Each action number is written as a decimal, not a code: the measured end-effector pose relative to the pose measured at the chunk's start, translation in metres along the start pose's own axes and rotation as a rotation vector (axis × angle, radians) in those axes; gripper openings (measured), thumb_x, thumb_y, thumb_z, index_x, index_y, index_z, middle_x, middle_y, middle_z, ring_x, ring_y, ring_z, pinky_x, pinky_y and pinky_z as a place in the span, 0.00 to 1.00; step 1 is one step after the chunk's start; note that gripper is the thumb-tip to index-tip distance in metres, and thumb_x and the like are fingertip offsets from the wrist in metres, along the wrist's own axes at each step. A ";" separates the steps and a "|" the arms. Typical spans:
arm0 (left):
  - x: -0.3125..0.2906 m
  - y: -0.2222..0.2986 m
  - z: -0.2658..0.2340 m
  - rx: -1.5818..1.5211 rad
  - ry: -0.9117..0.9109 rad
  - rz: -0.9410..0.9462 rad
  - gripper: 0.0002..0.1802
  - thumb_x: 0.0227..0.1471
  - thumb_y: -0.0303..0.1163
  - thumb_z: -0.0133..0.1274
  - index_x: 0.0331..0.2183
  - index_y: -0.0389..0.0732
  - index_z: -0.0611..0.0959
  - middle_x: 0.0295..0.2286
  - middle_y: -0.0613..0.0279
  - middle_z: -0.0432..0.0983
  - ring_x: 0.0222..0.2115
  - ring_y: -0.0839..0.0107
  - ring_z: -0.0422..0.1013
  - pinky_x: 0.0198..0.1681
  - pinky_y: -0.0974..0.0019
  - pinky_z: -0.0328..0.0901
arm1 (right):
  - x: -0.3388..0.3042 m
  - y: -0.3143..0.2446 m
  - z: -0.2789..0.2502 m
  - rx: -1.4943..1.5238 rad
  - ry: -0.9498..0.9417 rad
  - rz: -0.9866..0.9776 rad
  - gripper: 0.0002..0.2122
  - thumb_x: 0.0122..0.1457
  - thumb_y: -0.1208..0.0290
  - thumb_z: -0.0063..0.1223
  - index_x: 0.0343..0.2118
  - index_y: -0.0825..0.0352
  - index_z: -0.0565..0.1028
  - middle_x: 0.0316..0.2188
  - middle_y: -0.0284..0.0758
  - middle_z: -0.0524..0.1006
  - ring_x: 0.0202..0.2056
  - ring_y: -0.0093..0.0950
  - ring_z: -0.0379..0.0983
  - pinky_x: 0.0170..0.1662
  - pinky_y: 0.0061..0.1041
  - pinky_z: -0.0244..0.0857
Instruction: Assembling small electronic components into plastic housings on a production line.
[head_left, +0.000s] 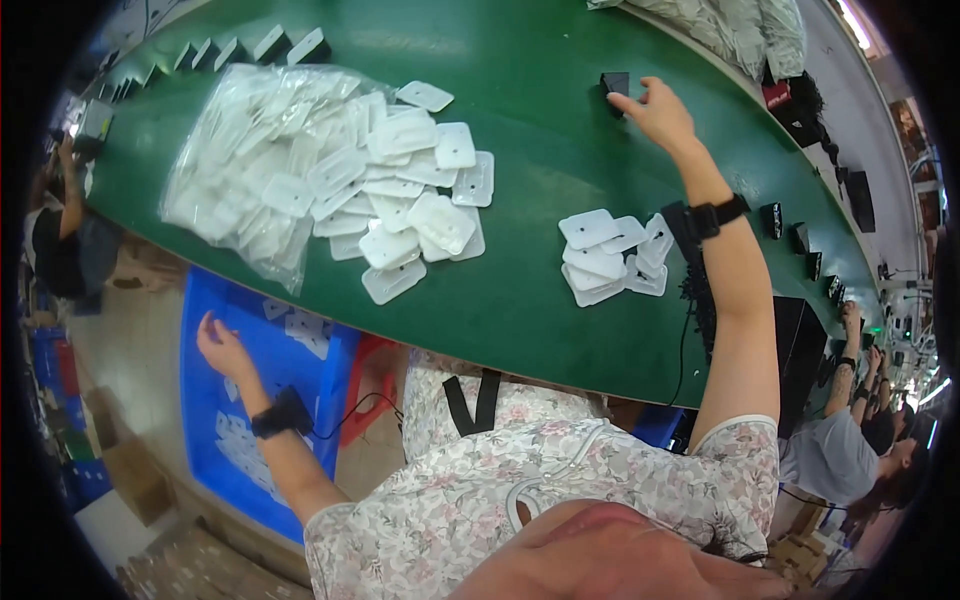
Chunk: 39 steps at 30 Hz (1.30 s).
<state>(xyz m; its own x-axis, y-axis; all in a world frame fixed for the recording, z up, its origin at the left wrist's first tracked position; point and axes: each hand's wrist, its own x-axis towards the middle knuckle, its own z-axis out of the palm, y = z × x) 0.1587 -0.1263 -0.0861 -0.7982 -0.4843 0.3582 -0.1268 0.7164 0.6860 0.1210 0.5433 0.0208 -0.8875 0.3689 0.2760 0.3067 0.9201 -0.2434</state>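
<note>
My right hand (662, 112) reaches out over the far right of the green table. Its thumb lies against a small black box (615, 82), while the other fingers are bent and seem apart from the box. My left hand (222, 345) hangs over a blue bin (203, 440) beside the table, fingers apart and nothing in it. Flat white plastic pieces (240, 440) lie inside that bin. Left of centre on the table, a big heap of white rounded plates (405, 215) spills from a clear plastic bag (225, 170). A smaller pile of white plates (595, 260) lies nearer my right arm.
Black boxes stand in a row (232, 52) along the far left edge, and several more (800, 238) line the right side. Clear bags (740, 30) are heaped beyond the far edge. A red stool (368, 385) is under the table. Other people sit at left and right.
</note>
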 end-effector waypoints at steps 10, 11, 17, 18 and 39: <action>-0.075 0.264 0.036 -0.472 -0.412 0.638 0.12 0.50 0.18 0.47 0.38 0.39 0.78 0.35 0.58 0.71 0.28 0.73 0.70 0.28 0.75 0.66 | 0.000 0.017 0.006 0.612 -0.323 0.278 0.22 0.52 0.53 0.50 0.34 0.73 0.73 0.29 0.43 0.78 0.30 0.37 0.75 0.32 0.32 0.69; -0.088 0.282 0.044 -0.463 -0.532 0.689 0.12 0.49 0.18 0.48 0.37 0.39 0.78 0.35 0.58 0.71 0.29 0.71 0.70 0.28 0.74 0.66 | -0.007 0.016 -0.010 0.620 -0.331 0.280 0.22 0.52 0.53 0.50 0.34 0.73 0.73 0.29 0.43 0.78 0.30 0.37 0.75 0.32 0.32 0.69; -0.139 0.320 0.108 -0.406 -0.824 0.899 0.09 0.46 0.23 0.51 0.34 0.41 0.77 0.33 0.59 0.71 0.32 0.60 0.70 0.32 0.64 0.67 | -0.052 0.024 -0.029 -0.324 -0.140 -0.050 0.15 0.53 0.76 0.47 0.45 0.61 0.71 0.34 0.37 0.77 0.30 0.33 0.74 0.35 0.32 0.70; -0.139 0.322 0.114 -0.386 -0.826 0.953 0.08 0.46 0.24 0.52 0.33 0.41 0.77 0.32 0.60 0.70 0.32 0.60 0.70 0.32 0.63 0.66 | -0.054 0.021 -0.034 -0.296 -0.050 -0.320 0.22 0.49 0.81 0.45 0.49 0.55 0.69 0.43 0.35 0.71 0.38 0.33 0.70 0.39 0.32 0.69; 0.038 0.330 0.211 0.511 -0.764 1.295 0.20 0.41 0.21 0.51 0.41 0.47 0.76 0.39 0.62 0.72 0.45 0.61 0.64 0.47 0.60 0.61 | -0.024 -0.012 -0.007 0.037 -0.146 -0.662 0.23 0.43 0.81 0.51 0.46 0.61 0.65 0.49 0.36 0.66 0.47 0.36 0.65 0.43 0.30 0.64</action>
<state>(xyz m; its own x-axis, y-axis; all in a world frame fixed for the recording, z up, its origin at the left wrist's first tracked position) -0.0378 0.1974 0.0199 -0.5943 0.8042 0.0092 0.7943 0.5887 -0.1503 0.1403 0.5243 0.0234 -0.9223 -0.2947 0.2499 -0.3270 0.9399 -0.0986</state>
